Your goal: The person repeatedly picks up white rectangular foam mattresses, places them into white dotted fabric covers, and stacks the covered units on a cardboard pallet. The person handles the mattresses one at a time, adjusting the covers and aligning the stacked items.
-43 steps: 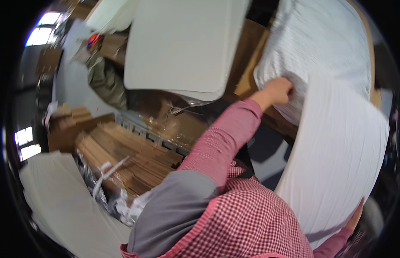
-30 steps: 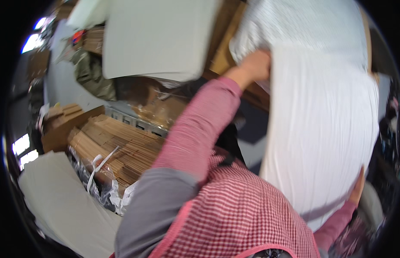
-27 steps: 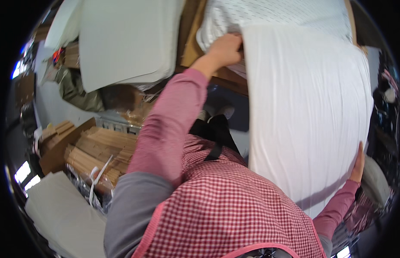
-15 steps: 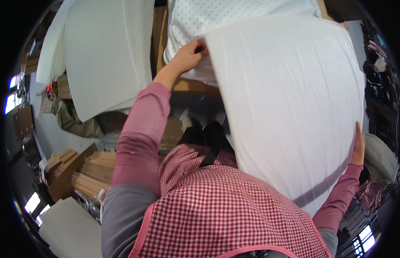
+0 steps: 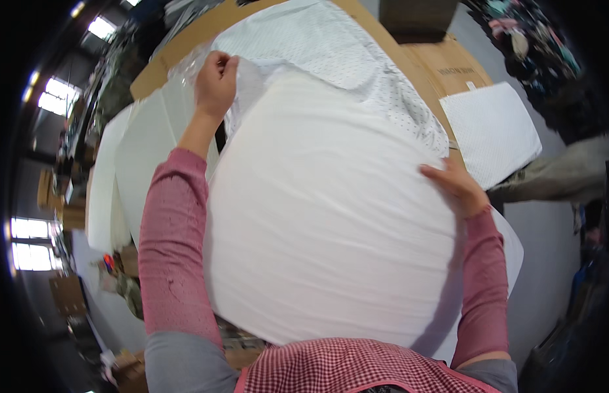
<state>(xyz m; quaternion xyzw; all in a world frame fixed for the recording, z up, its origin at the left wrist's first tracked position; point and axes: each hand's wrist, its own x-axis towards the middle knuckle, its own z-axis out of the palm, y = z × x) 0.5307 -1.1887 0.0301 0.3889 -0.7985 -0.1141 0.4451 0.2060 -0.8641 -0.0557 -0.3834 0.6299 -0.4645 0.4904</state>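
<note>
A large white fabric-covered pad (image 5: 330, 216) spreads in front of me, its near edge against my checked apron. Beyond it lies a white cover with small grey dots (image 5: 304, 39), partly bunched along the pad's far edge. My left hand (image 5: 216, 85) is raised at the far left corner, fingers closed on the edge of the thin white cover cloth, which hangs beside it. On the pad's right side rests my right hand (image 5: 456, 187), fingers outstretched and thumb pointing inward. The pad's underside is hidden.
Stacked pale foam sheets (image 5: 150, 154) stand at the left. A brown table (image 5: 376, 33) lies under the cover. To the right are a folded white quilted piece (image 5: 491, 134) and a flattened cardboard box (image 5: 445, 65). Dark heaps of cloth (image 5: 547, 78) fill the far right.
My view has shifted toward the table. The pad now lies farther onto the dotted cover. My left hand lifts cover cloth at the corner; my right hand has moved up the pad's right side.
</note>
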